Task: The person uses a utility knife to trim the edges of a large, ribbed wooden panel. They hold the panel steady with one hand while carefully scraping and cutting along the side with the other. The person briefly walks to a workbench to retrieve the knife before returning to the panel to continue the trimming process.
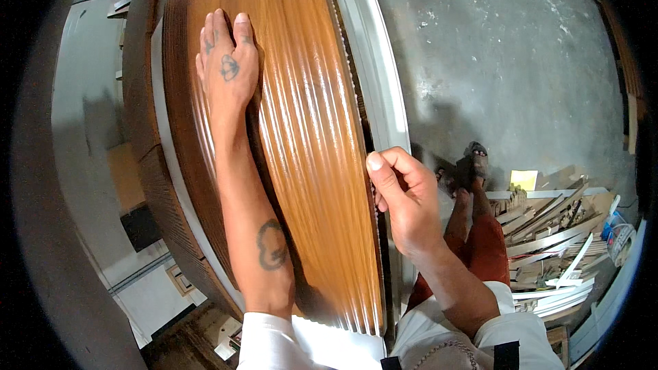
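A long glossy wood-look ribbed panel (312, 185) lies lengthwise in front of me, its ridges running away from me. My left hand (229, 68) rests on the left part of its far half, palm down and fingers stretched out forward. At the panel's right edge is my right hand (411, 199), closed, with thumb and forefinger pressed together and the other fingers curled beneath. Whether it pinches the edge or some small thing there is hidden. A ragged pale line runs along that edge.
A pale metal-like rail (377, 62) borders the panel on the right. Loose wood and white strips (548, 240) are heaped on the grey floor (493, 48) at the lower right, near a yellow sheet (524, 179). More brown ribbed panels (175, 199) show at the left.
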Tool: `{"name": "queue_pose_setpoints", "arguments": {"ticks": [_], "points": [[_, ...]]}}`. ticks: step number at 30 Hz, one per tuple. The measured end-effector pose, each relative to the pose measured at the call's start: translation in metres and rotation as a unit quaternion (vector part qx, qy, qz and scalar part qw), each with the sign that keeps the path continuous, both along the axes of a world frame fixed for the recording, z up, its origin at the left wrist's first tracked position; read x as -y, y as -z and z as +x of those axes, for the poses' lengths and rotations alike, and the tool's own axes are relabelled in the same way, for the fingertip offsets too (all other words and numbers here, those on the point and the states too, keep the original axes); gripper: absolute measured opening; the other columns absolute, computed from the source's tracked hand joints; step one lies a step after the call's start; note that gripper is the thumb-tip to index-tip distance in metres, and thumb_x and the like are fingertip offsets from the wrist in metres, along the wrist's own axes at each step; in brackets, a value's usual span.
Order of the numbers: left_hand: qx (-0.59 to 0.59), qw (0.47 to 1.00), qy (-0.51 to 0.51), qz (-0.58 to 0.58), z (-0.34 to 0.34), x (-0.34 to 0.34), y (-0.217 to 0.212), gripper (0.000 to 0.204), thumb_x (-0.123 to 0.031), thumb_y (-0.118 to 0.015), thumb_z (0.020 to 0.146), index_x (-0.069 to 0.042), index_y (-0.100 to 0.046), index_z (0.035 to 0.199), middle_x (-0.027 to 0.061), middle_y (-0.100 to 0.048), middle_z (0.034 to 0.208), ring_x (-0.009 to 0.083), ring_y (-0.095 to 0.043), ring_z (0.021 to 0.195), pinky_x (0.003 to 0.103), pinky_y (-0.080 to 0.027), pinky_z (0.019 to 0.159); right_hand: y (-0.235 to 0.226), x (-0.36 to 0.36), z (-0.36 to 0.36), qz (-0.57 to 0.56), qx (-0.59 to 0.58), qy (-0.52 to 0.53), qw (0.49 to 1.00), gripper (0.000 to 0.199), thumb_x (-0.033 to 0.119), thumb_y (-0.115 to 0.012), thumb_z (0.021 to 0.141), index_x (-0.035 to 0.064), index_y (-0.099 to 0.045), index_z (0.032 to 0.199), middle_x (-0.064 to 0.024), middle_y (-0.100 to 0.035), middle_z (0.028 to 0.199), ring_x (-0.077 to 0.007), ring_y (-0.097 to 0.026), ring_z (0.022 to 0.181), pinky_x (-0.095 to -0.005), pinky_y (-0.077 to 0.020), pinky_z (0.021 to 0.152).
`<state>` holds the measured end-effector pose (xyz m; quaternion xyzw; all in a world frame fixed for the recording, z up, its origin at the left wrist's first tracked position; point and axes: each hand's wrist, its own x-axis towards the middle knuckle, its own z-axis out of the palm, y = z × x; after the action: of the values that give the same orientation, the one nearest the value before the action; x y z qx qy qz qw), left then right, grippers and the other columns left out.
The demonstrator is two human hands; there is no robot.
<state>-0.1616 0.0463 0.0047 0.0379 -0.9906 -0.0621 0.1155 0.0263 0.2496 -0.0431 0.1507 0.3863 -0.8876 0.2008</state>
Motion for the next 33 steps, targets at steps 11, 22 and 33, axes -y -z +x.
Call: {"name": "queue_pose_setpoints", "arguments": {"ticks": [11, 22, 33], "points": [[0.004, 1.000, 0.017, 0.006, -0.004, 0.002, 0.008, 0.070, -0.055, -0.030, 0.100, -0.004, -0.034, 0.149, 0.0178, -0.031, 0.155, 0.0333, -0.022, 0.146, 0.048, -0.015, 0.119, -0.003, -0.009, -0.015, 0.213, -0.052, -0.037, 0.975, 0.003, 0.001, -0.061, 0.090, -0.0010, -0.061, 0.092, 0.0012, -0.060, 0.069, -0.0028, -0.052, 0.061, -0.0206, -0.0416, 0.054], [-0.033, 0.998, 0.045, -0.009, -0.008, 0.013, 0.012, 0.064, -0.049, -0.037, 0.101, -0.001, -0.043, 0.142, 0.0210, -0.041, 0.148, 0.0361, -0.034, 0.140, 0.046, -0.025, 0.114, 0.004, -0.024, 0.014, 0.254, -0.084, -0.059, 0.962, 0.020, 0.016, -0.065, 0.091, 0.0029, -0.055, 0.079, -0.0071, -0.052, 0.061, -0.0100, -0.053, 0.054, -0.0285, -0.0449, 0.052], [-0.008, 0.997, 0.005, 0.075, -0.002, 0.005, -0.001, 0.067, -0.051, -0.044, 0.098, -0.002, -0.042, 0.144, 0.0203, -0.042, 0.148, 0.0352, -0.038, 0.139, 0.040, -0.031, 0.113, 0.008, -0.009, 0.026, -0.094, 0.077, -0.094, 0.988, 0.045, 0.025, -0.059, 0.099, -0.0060, -0.054, 0.131, -0.0068, -0.067, 0.110, -0.0092, -0.060, 0.097, -0.0256, -0.0477, 0.086]]}}
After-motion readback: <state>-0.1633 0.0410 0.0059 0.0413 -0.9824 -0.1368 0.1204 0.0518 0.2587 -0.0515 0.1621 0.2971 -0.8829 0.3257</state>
